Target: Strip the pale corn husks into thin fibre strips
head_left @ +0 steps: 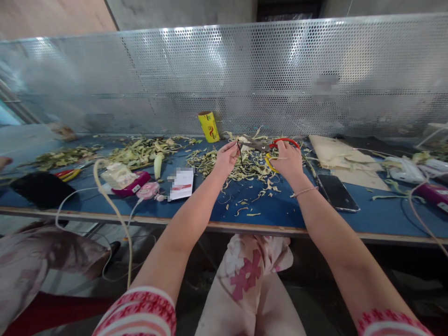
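Across the far side of our workbench, a perforated metal screen [245, 70] is running the full width of the scene, and in front of it the long blue table [287, 210] is carrying everything else. We are sitting at its near edge with both bare arms reaching forward over scattered pale trimmings [241, 168], which are lying in a loose heap at the middle of the table and spreading away to the left in a second drift [140, 151]. To the right, sheets of tan cardboard [336, 156] are lying flat, with a dark phone [338, 192] resting face up just near them. To the left, a pink box [131, 184], a small white card [182, 183] and a pale cable [108, 200] are sitting near the table's near edge, and a yellow can [209, 126] is standing tilted against the screen.

Our right hand [289, 161] is gripping a pair of scissors [271, 145], fingers curled through the red and yellow handles, the blades pointing left above the heap. Our left hand [227, 157] is pinching a thin dark strand [240, 154] between thumb and fingertips, holding it up just beside the blade tips; we cannot tell whether the blades are touching it.
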{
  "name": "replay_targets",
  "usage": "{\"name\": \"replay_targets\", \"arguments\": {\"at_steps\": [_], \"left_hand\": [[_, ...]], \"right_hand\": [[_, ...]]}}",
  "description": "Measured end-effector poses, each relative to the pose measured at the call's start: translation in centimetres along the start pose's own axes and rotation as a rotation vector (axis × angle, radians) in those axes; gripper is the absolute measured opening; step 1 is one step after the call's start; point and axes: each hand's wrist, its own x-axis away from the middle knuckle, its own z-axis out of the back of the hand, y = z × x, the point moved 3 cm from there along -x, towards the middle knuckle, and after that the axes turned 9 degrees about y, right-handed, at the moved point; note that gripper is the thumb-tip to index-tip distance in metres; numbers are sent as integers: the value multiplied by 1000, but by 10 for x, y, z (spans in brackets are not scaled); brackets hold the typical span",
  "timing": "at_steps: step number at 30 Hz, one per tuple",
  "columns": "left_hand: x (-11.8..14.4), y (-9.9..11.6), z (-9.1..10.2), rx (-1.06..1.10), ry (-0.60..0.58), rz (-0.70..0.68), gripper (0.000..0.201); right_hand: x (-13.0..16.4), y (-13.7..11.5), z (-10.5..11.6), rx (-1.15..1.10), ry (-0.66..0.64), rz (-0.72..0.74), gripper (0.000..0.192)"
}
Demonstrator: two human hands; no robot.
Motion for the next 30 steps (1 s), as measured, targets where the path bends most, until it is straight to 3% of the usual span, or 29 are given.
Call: {"name": "replay_targets", "arguments": {"at_steps": [10, 18, 26, 30], "left_hand": [[1, -7, 0, -56, -28, -25, 13], [-4, -7, 6, -72, 41, -91, 11], [2, -11, 1, -26, 27, 25, 16], [5, -12, -1, -47, -6, 18, 14]], "right_hand": [[1, -5, -1, 25, -6, -1, 43], [5, -10, -1, 83, 27, 9, 42], [4, -13, -3, 118, 32, 76, 44], [4, -13, -1, 146, 41, 99, 41]]}}
